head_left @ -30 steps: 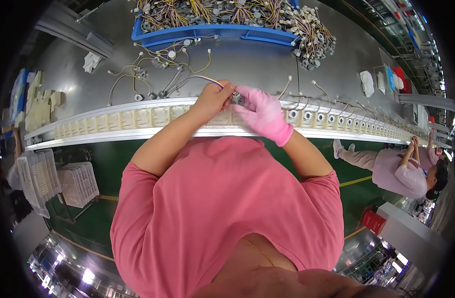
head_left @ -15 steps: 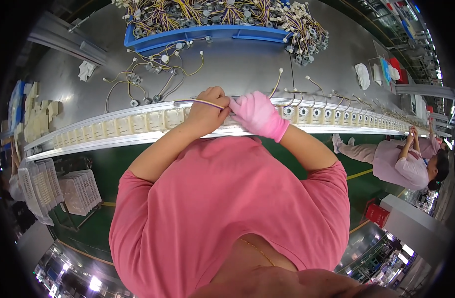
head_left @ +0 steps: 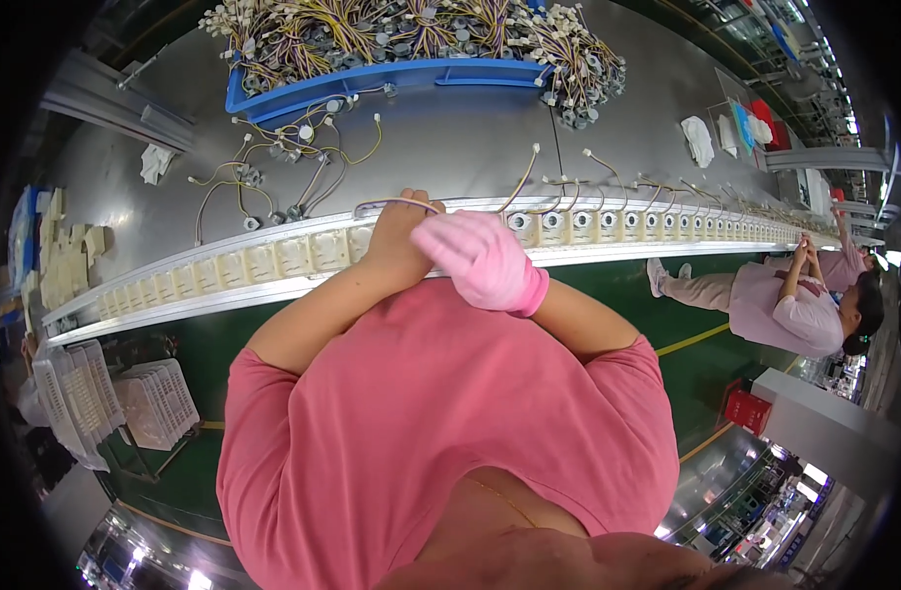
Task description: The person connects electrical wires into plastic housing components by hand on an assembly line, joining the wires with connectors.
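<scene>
My bare left hand [head_left: 399, 241] is closed over the row of cream plastic housings [head_left: 293, 256] in the metal rail, at the middle of the bench. A thin wire lead [head_left: 376, 205] with purple and pale strands arches over its fingers, its end hidden in the grip. Right beside it, my right hand [head_left: 482, 264], in a pink and white glove, is closed with the fingers together. Its fingertips lie against the left hand, and whatever they pinch is hidden. Right of the hands, the housings hold round dark-centred parts [head_left: 581, 222] with leads trailing out behind the rail.
A blue bin [head_left: 391, 77] heaped with wired parts stands at the back. Loose leads [head_left: 303, 147] lie before it on the steel bench [head_left: 450, 138]. White cloths [head_left: 698, 143] lie at back right. Farther right, another person [head_left: 789, 300] works at the rail. White crates [head_left: 155, 393] stand at lower left.
My gloved right hand has drawn back toward my body and turned, now overlapping the left wrist side. The left hand stays at the rail with the lead. The whole view has shifted slightly.
</scene>
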Motion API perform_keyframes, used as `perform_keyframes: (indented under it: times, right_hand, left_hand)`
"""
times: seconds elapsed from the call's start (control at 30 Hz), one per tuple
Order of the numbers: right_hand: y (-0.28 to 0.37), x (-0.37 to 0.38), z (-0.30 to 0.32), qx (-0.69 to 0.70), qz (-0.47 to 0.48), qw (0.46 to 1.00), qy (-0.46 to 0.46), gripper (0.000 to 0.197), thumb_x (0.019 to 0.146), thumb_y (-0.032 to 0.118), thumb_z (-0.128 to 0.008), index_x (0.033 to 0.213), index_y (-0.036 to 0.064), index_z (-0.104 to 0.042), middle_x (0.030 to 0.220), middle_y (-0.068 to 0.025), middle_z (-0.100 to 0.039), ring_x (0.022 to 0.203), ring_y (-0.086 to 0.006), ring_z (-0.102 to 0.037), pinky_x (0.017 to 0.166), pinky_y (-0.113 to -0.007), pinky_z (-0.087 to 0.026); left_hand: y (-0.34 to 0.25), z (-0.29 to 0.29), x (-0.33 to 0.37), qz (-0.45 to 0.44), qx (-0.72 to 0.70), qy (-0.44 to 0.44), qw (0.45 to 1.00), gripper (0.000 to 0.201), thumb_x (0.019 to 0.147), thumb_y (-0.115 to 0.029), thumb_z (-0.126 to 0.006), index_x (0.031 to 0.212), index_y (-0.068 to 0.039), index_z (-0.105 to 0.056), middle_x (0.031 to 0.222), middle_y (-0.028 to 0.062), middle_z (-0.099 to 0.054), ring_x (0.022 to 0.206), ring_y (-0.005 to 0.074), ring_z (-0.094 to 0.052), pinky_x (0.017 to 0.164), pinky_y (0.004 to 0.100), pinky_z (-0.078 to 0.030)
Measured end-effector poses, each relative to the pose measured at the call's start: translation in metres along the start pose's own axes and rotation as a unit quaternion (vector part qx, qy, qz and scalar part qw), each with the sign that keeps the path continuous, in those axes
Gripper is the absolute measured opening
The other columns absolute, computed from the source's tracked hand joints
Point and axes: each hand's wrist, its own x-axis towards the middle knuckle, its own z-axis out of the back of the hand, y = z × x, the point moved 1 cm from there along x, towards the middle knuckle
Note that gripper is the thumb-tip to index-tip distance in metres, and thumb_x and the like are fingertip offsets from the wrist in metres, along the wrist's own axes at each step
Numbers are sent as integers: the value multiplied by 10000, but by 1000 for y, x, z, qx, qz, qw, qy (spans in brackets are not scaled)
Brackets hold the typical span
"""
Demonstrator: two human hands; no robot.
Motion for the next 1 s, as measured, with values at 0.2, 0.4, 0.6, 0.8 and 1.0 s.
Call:
perform_keyframes:
  times: [0.2, 0.4, 0.6, 0.8, 1.0]
  right_hand:
    - [-31, 17, -9, -198, -56, 938, 278, 577, 723, 122, -553, 1268, 8, -400, 719, -87, -596, 697, -255, -584, 883, -393, -400]
    - [-39, 7, -2, -146, -73, 946, 280, 474, 741, 137, -545, 1186, 1, -453, 635, -96, -593, 554, -268, -573, 581, -386, -447]
    - [-47, 18, 4, -120, -66, 922, 361, 254, 737, 106, -546, 983, 42, -528, 647, -109, -599, 595, -280, -599, 559, -380, -453]
    - [-51, 20, -6, -141, -49, 961, 232, 107, 712, 158, -578, 746, 56, -570, 677, -122, -571, 682, -313, -582, 641, -371, -422]
    - [-41, 18, -12, -79, -169, 960, 211, 118, 696, 144, -580, 746, 46, -536, 722, -137, -577, 709, -310, -582, 649, -382, -413]
  left_hand:
    - [5, 3, -3, -9, 68, 32, 997, 121, 711, -114, -590, 801, -34, -587, 825, 125, -568, 801, 295, -528, 706, 396, -424]
    - [5, -6, -6, -6, -22, -88, 996, 109, 725, -112, -627, 805, -54, -581, 823, 89, -526, 835, 268, -500, 733, 376, -406]
    - [4, -8, -6, 38, -30, -91, 995, 120, 727, -135, -635, 806, -60, -583, 823, 82, -520, 840, 267, -498, 728, 374, -403]
    - [6, -3, -7, 62, -50, -80, 994, 110, 743, -146, -620, 805, -60, -590, 831, 80, -522, 861, 263, -497, 731, 375, -404]
    - [5, -3, -4, 68, -55, -80, 993, 101, 736, -144, -612, 781, -55, -599, 827, 75, -526, 864, 259, -500, 734, 381, -403]
